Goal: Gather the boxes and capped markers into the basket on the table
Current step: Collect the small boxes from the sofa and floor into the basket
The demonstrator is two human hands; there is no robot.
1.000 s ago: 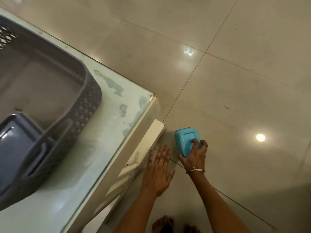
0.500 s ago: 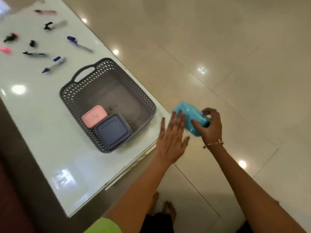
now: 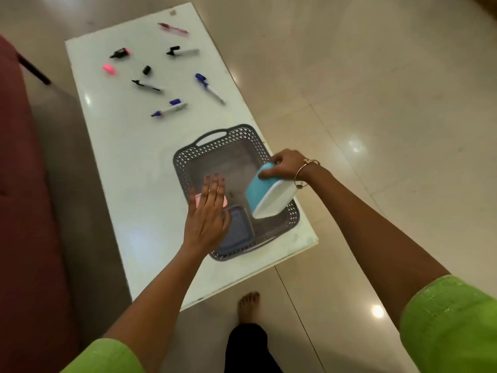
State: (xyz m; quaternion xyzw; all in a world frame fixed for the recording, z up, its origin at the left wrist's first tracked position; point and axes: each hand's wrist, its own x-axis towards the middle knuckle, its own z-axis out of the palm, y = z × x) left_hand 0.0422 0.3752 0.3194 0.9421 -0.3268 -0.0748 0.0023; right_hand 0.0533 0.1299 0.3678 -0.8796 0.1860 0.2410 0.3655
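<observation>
My right hand (image 3: 286,165) grips a turquoise box with a white base (image 3: 269,196), tilted, above the right side of the grey perforated basket (image 3: 234,142). Inside the basket lie a dark blue box (image 3: 238,232) and a pink box (image 3: 225,201), the pink one mostly hidden by my left hand (image 3: 207,216). That hand hovers flat with straight fingers over the basket's left side and holds nothing. Several markers lie on the far half of the white table (image 3: 129,162): blue ones (image 3: 169,109) (image 3: 209,88), black ones (image 3: 146,86) (image 3: 183,51), a red one (image 3: 173,29), a pink highlighter (image 3: 121,53).
A loose black cap (image 3: 146,70) and a pink cap (image 3: 109,69) lie among the markers. A dark red sofa (image 3: 24,211) runs along the table's left side. Glossy tiled floor (image 3: 376,103) lies to the right; my bare foot (image 3: 248,305) stands near the table's near edge.
I have risen from the floor with the turquoise box. My right hand carried it up and over the basket; my left hand moved above the basket's left side.
</observation>
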